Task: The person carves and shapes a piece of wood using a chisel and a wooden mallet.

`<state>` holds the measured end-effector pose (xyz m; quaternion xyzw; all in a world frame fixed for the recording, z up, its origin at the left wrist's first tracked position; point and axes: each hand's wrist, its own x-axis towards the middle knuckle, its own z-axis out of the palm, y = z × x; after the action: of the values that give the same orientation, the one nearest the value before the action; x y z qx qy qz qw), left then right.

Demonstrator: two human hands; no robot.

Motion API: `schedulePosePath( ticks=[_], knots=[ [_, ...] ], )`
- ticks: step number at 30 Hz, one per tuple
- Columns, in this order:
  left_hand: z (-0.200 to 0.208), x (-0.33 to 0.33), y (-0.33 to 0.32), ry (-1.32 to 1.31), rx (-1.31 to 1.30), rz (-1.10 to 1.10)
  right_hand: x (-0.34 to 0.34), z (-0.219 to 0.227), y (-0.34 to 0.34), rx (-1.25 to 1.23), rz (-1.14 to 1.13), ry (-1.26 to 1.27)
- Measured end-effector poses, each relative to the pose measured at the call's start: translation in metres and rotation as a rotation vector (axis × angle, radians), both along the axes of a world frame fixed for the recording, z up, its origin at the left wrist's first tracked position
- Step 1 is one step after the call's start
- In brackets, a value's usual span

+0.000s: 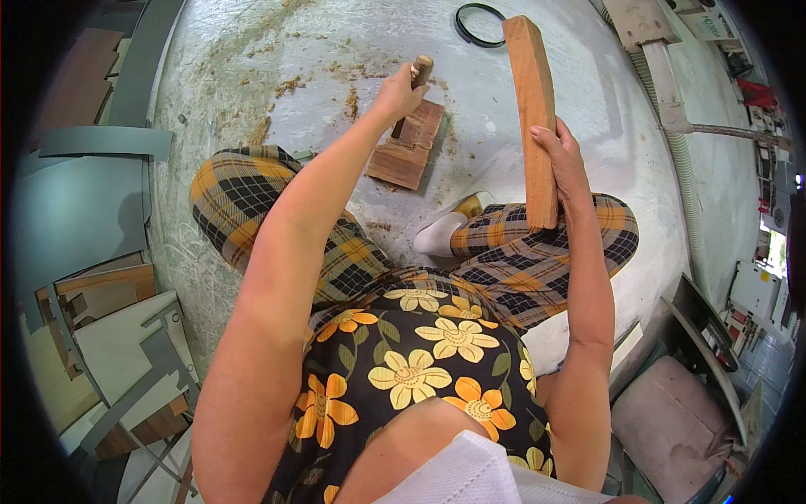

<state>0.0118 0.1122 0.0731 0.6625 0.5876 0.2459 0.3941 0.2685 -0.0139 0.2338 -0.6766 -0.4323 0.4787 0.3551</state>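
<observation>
My left hand (401,92) is closed around the light wooden handle of a chisel (423,65). The chisel's dark blade slants down onto a reddish-brown wood block (401,164) on the floor in front of me. A cut or step runs across the block's upper face, and the blade's tip is hard to make out there. My right hand (561,160) grips a long, squared wooden bar (531,101) near its lower half, thumb across its face. The bar is raised upright on the right, apart from the chisel and the block.
Wood shavings (290,86) lie scattered over the grey floor (227,109). A black ring (462,32) rests at the far side. Boards and panels (126,336) lean at the left. A ribbed hose (684,193) runs along the right, near a greyish cushion-like object (672,420).
</observation>
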Motion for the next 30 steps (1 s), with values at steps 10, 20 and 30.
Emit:
schedulePosePath(
  ticks=[10, 20, 30],
  knots=[
    [-0.0002, 0.0003, 0.0015, -0.023, -0.009, -0.005, -0.0032, 0.005, -0.0008, -0.016, -0.009, 0.001],
    [-0.0039, -0.001, 0.002, -0.022, -0.008, -0.003, -0.003, 0.0039, 0.0001, -0.025, -0.013, 0.032],
    [-0.003, -0.0003, 0.0005, 0.025, -0.016, -0.034, -0.0052, 0.0034, -0.0018, -0.029, 0.002, 0.021]
  ],
)
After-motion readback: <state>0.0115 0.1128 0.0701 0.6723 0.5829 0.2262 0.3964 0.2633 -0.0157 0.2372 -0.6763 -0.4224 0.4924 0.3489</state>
